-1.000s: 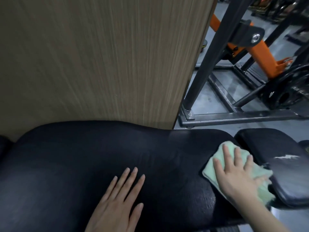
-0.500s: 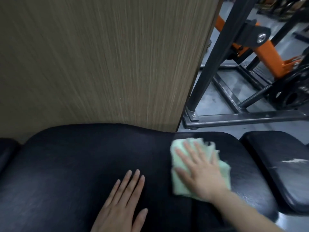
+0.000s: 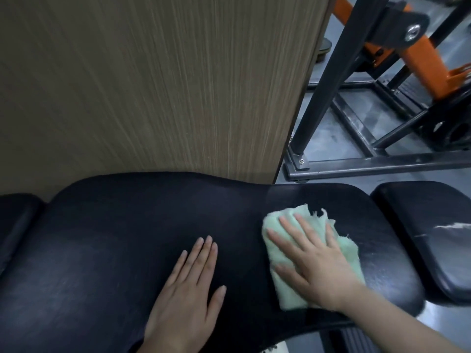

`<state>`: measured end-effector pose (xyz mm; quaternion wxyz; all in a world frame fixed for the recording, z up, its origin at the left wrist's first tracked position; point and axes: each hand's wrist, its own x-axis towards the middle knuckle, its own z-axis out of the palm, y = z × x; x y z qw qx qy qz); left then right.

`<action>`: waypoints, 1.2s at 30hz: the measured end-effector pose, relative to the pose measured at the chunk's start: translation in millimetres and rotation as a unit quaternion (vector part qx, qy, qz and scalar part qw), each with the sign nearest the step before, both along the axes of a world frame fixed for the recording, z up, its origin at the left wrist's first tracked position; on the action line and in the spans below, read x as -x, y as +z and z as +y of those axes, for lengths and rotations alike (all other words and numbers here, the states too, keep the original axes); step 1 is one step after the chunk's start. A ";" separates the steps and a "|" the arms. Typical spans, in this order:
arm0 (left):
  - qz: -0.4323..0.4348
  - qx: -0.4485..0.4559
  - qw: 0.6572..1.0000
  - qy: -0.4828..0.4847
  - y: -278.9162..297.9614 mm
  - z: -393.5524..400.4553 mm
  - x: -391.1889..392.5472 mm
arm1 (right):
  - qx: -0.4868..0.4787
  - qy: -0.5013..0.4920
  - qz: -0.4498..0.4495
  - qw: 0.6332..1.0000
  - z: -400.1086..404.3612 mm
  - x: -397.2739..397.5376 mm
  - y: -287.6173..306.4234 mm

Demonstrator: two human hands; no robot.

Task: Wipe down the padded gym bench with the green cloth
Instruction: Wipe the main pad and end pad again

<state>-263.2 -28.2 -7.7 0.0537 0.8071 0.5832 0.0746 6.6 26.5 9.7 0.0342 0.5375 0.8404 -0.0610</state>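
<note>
The black padded bench [image 3: 107, 238] runs across the lower half of the view. A pale green cloth [image 3: 288, 294] lies flat on its right part. My right hand [image 3: 313, 258] presses on the cloth with straight, spread fingers and covers most of it. My left hand [image 3: 188, 291] rests flat on the bare pad just left of the cloth, fingers straight and together. To the right, past a gap, sits a separate black seat pad [image 3: 433, 238] with a white scuff mark.
A wood-grain panel [image 3: 153, 85] stands directly behind the bench. To the right stands a black steel rack frame [image 3: 331, 80] with an orange arm [image 3: 420, 57] on the grey floor. Another dark pad [image 3: 15, 220] adjoins the bench at the far left.
My right hand slid the cloth leftward from the bench's right end toward the middle, then stayed nearly put. My left hand has kept its place on the pad.
</note>
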 end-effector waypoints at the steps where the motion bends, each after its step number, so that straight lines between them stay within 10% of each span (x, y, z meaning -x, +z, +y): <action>1: 0.003 -0.001 1.000 0.003 0.2 -0.3 -0.7 | 0.004 0.001 -0.002 1.000 -2.9 -17.9 -0.4; 8: 0.027 -0.002 0.999 0.017 2.3 -0.1 -2.8 | 0.050 -0.292 -0.011 0.955 40.4 -30.4 9.5; 15: 0.017 -0.007 1.000 0.024 8.8 -0.1 -10.8 | 0.015 -0.004 0.008 1.000 -29.5 -7.7 4.0; 25: -0.001 -0.017 0.998 0.054 9.7 62.6 -91.3 | 0.048 -0.291 0.000 0.956 40.4 -72.2 8.1; 32: -0.021 0.018 0.998 0.059 4.3 72.8 -105.4 | 0.017 -0.062 0.010 0.998 -16.6 -85.1 3.1; 36: -0.031 0.019 0.997 0.065 5.4 72.8 -107.8 | 0.014 -0.174 0.043 0.984 22.5 -112.6 9.2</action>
